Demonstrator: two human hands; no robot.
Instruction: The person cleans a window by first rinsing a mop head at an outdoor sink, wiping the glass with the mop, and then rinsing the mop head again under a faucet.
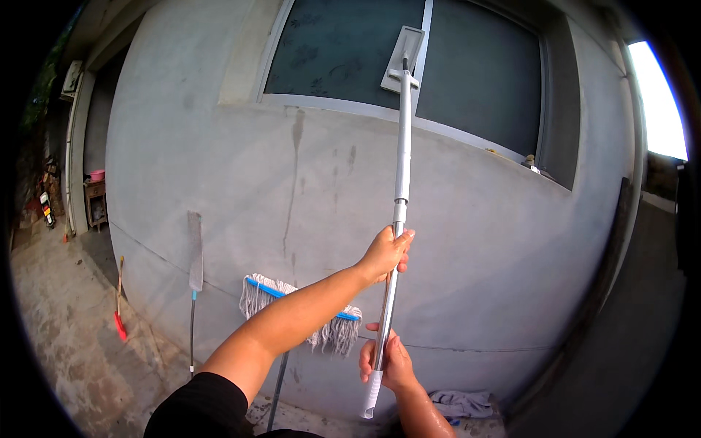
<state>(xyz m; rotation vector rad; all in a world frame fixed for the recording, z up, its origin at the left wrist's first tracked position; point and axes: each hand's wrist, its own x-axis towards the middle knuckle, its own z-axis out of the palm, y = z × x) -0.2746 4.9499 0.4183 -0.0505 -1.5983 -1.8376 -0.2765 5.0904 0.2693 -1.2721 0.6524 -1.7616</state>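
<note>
A flat mop with a long white and silver pole slants up through the middle of the view. Its grey rectangular head lies over the window's white centre bar and the dark panes beside it. My left hand is wrapped round the metal part of the pole, just below a white collar. Lower down, near the white end grip, my right hand curls round the same pole. The dark window has smudges on its left pane.
A string mop with a blue bar leans on the grey wall, partly behind my left arm. Left of it stand a flat grey duster and a red broom. Grey cloth lies at the wall's foot. Small objects sit on the sill.
</note>
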